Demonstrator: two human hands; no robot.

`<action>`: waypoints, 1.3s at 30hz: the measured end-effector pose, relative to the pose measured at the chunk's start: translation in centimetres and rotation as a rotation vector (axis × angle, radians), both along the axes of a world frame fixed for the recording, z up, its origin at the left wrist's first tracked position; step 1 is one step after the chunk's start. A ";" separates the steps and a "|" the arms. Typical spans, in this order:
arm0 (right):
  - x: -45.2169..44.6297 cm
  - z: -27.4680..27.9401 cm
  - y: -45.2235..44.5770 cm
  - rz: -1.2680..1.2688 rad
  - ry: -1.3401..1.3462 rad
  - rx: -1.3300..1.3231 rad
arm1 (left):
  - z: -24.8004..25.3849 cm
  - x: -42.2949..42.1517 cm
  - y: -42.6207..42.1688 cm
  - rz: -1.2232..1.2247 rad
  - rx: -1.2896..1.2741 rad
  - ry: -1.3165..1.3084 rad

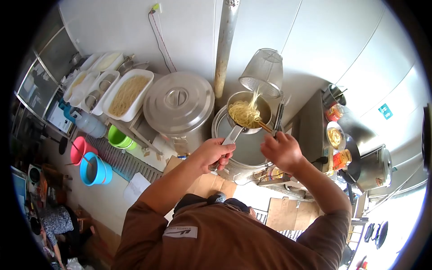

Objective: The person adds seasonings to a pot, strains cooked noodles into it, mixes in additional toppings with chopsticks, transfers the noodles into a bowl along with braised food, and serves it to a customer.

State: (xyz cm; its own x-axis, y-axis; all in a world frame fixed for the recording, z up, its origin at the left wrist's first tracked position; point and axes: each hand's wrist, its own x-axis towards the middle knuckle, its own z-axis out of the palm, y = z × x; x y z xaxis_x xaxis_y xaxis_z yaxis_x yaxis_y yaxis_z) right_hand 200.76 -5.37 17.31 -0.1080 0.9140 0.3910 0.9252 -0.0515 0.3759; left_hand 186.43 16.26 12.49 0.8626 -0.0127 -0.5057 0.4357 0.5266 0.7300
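My left hand (215,154) is closed round the light-coloured handle of a metal saucepan (268,111). Pale noodles (244,113) lie in the pan, and a strand bundle hangs into it from a tipped wire-mesh noodle strainer (266,69). The strainer's dark handle runs down to my right hand (283,150), which is closed on it. Wooden chopsticks (264,127) also come out of that hand and point into the pan. Under the pan stands a large steel pot (238,173) of cloudy liquid.
A big lidded steel pot (179,103) stands at the left, beside a white tub (146,76) of noodles. Buckets (96,170) sit on the floor. On the right counter are a bowl of food (335,136), jars (342,159) and another pot (375,168). A person (58,222) is at lower left.
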 end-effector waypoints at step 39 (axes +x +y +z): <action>-15.3 -17.1 64.1 0.411 1.165 0.420 | -4.8 -43.4 22.6 1.176 0.184 0.378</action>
